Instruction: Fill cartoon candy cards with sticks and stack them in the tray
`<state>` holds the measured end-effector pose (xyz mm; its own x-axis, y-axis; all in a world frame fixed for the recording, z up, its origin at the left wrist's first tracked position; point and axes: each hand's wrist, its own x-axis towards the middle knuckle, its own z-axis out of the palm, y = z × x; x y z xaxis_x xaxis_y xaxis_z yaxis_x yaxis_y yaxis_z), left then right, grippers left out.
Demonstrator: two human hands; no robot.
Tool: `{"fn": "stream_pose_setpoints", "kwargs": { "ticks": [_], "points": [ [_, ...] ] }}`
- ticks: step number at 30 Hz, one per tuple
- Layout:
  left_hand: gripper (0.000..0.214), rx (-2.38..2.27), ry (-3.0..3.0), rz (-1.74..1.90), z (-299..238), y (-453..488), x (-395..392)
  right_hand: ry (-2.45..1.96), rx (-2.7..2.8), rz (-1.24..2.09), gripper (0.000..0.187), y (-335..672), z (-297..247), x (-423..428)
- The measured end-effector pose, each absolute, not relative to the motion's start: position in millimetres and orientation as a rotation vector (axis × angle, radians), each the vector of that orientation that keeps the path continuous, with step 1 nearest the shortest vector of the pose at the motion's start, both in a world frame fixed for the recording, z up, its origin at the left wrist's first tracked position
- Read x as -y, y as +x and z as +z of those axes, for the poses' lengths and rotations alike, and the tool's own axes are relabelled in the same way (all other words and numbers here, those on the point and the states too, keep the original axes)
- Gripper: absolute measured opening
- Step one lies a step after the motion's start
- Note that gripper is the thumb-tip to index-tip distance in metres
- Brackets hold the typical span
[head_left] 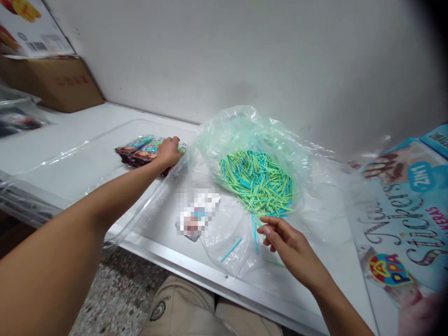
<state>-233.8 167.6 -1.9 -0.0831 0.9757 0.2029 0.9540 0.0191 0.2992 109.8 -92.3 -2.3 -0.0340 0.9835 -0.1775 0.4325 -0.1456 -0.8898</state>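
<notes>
My left hand [170,151] reaches to the far side, its fingers bent over the right end of a stack of small glossy printed packets [140,151]. The fingertips seem closed on the top packet, though they are partly hidden. The stack lies in a clear plastic tray [87,142]. My right hand [282,238] hovers over the near edge of a heap of thin green and blue sticks [259,182]; its bent fingers are apart and I see nothing between them. The sticks spill out of a transparent plastic bag [241,121]. One blurred packet [198,214] rests between the hands.
A loose blue stick [231,249] lies on the bag's near flap. Cardboard boxes [52,81] stand at the back left. A large printed blue package [409,210] borders the right side. The white table [325,284] meets a wall [252,60] behind.
</notes>
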Motion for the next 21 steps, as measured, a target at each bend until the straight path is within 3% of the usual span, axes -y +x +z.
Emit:
{"fn": "stream_pose_setpoints", "kwargs": {
  "ticks": [6, 11, 13, 15, 16, 21],
  "points": [
    [0.032, -2.029, 2.474, 0.230, -9.4, -232.3, -168.2, -1.642, 1.535, 1.202, 0.040, 109.4, -6.7, 92.5],
    [0.041, -2.082, 2.440, 0.261, 4.0, -228.9, -172.5, -1.647, 1.615, 1.122, 0.025, 96.8, -15.4, 80.8],
    [0.048, -2.158, 2.366, 0.475, 25.8, -228.2, -171.7, -1.682, 1.756, 1.011, 0.022, 92.6, -22.5, 70.1],
    [0.048, -2.148, 2.201, 0.908, 56.3, -225.4, -163.2, -1.744, 1.851, 0.856, 0.024, 94.2, -28.5, 57.7],
    [0.046, -2.056, 2.131, 1.145, 73.2, -222.3, -154.0, -1.778, 1.850, 0.801, 0.025, 97.8, -30.5, 51.6],
    [0.035, -1.488, 2.132, 1.557, 140.9, -189.5, -46.9, -1.895, 1.849, 0.703, 0.023, 134.5, -27.2, 41.0]
  ]
}}
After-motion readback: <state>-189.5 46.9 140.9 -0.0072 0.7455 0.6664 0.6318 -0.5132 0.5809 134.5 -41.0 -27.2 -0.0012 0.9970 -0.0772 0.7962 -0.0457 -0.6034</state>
